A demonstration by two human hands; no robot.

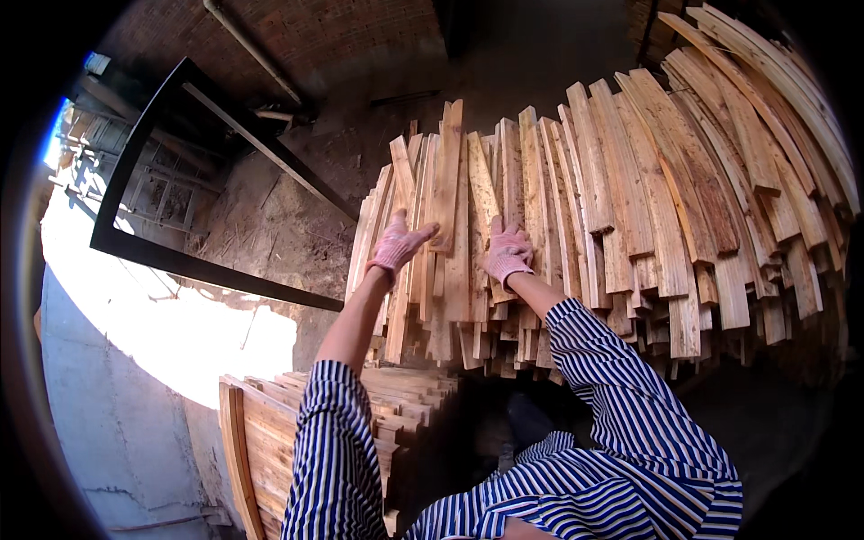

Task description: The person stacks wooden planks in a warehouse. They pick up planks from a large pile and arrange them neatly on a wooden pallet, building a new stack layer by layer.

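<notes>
Head view, looking down over both outstretched arms. The stack of wooden slats [621, 207] fills the field from 12 o'clock round to 3 o'clock, its pale boards fanned by the lens and their ends facing the viewer. The left hand [399, 243], in a pink knitted glove, lies just left of centre with fingers spread open and thumb apart, its fingertips touching the end of one upright slat [447, 175] that stands above its neighbours at 12 o'clock from the hand. The right hand [508, 252], likewise gloved, lies at 3 o'clock from the left hand, palm laid flat on the slat ends with fingers loosely together; it grips nothing that can be seen. Both forearms enter from 6 o'clock in blue-and-white striped sleeves [612, 396], the left one pushed up to the elbow.

A lower pile of boards [270, 432] sits at 7 o'clock, below the left arm. A dark metal frame [193, 265] crosses the earth ground at 9 to 10 o'clock, before a brick wall [333, 36] at 11 o'clock.

The base of the stack is lost in shadow at 5 o'clock; its right edge is cut off by the dark rim. Whether the left thumb presses a slat cannot be told.
</notes>
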